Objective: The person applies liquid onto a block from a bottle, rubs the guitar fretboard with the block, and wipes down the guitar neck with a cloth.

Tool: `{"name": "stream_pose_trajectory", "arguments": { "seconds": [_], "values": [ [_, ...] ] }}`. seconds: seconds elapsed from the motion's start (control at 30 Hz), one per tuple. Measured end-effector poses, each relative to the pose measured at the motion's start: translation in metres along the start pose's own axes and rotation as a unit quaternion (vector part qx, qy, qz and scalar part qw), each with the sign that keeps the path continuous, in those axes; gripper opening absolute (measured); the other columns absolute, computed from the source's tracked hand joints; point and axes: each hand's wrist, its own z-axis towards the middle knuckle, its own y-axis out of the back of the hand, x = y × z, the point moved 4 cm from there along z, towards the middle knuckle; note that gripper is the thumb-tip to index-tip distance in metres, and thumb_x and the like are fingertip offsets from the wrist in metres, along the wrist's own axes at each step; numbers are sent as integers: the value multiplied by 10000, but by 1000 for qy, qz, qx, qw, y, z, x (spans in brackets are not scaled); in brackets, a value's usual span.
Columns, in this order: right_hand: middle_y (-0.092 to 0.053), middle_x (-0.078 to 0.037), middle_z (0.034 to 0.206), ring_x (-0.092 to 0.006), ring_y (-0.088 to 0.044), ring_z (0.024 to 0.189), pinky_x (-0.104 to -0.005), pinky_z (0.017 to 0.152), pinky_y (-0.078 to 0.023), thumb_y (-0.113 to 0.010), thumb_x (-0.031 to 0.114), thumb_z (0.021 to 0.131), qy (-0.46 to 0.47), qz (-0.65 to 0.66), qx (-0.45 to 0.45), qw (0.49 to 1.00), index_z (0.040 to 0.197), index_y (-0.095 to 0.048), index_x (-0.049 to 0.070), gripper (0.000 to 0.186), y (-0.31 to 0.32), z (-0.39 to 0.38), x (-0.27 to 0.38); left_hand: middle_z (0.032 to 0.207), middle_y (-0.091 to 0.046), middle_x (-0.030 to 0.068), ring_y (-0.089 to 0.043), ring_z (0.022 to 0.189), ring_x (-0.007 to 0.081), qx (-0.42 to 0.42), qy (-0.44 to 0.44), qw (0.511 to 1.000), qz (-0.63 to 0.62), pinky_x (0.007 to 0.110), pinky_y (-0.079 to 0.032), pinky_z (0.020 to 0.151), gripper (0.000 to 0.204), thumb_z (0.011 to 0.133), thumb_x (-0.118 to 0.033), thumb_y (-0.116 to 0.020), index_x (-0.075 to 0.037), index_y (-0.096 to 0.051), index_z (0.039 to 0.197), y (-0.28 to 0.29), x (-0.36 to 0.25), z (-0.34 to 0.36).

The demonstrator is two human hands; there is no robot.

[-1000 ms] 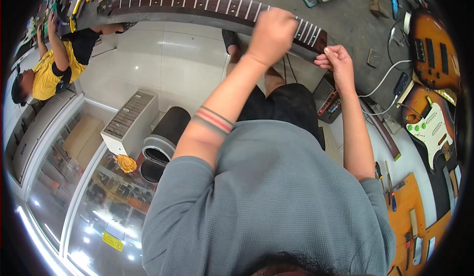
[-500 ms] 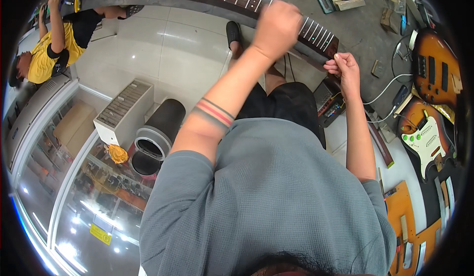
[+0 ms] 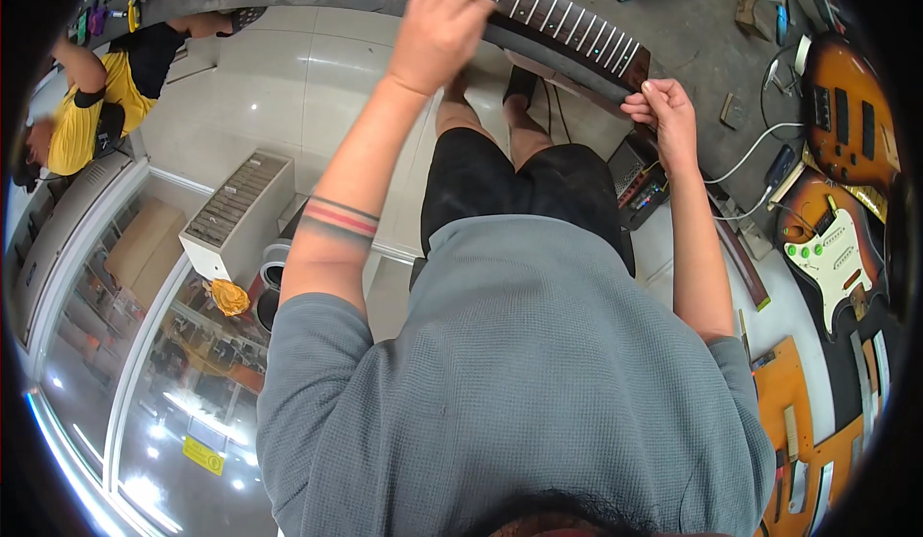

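Note:
A guitar neck (image 3: 567, 29) with a dark fretboard, bright metal frets and small inlay dots lies along the near edge of the workbench. My left hand (image 3: 444, 37) is closed over the middle of the fretboard, fingers curled down. Whatever its fingertips may grip is hidden beneath the hand. At the neck's right end my right hand (image 3: 665, 119) has thumb and fingertips pressed together beside the fretboard's end. Anything pinched there is too small to make out.
Two sunburst guitar bodies, one bare-topped (image 3: 851, 119) and one with a white pickguard (image 3: 829, 258), stand at right near a white cable (image 3: 760, 143). Wood blocks (image 3: 755, 16) lie on the bench. A person in yellow (image 3: 106, 104) sits far left. An amplifier (image 3: 636, 186) stands below the bench.
My left hand has moved left along the fretboard, from near its right end toward the middle. My right hand stays by the neck's end. The view has shifted slightly.

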Motion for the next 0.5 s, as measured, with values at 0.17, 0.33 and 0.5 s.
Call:
{"name": "stream_pose_trajectory", "arguments": {
  "seconds": [0.17, 0.33, 0.5],
  "values": [
    [-780, -159, 975, -209, -786, 859, -283, 763, -603, -652, 222, 1091, 5, -2, -2, 1000, 1132, -620, 12, 216, 0, 0, -2, 1109, -730, 11, -679, 1064, 268, 23, -8, 1000, -10, 427, -526, 937, 254, 791, -24, -772, -98, -748, 1033, -7, -9, -2],
    [-783, -150, 975, -207, -788, 860, -285, 770, -598, -651, 227, 1091, 9, -7, 3, 1000, 1134, -621, 12, 222, -3, -1, 1, 1096, -730, 14, -681, 1064, 268, 20, 17, 1000, 5, 421, -526, 933, 237, 802, -24, -771, -93, -747, 1028, -3, -2, -8],
    [-782, -145, 976, -205, -787, 867, -288, 775, -598, -651, 223, 1091, 2, -9, -3, 1000, 1141, -623, 12, 218, 1, -1, -1, 1066, -739, 23, -689, 1041, 276, 34, -15, 999, -7, 429, -527, 897, 224, 799, -29, -789, -94, -756, 1011, -7, -6, 4]
  ]
}}
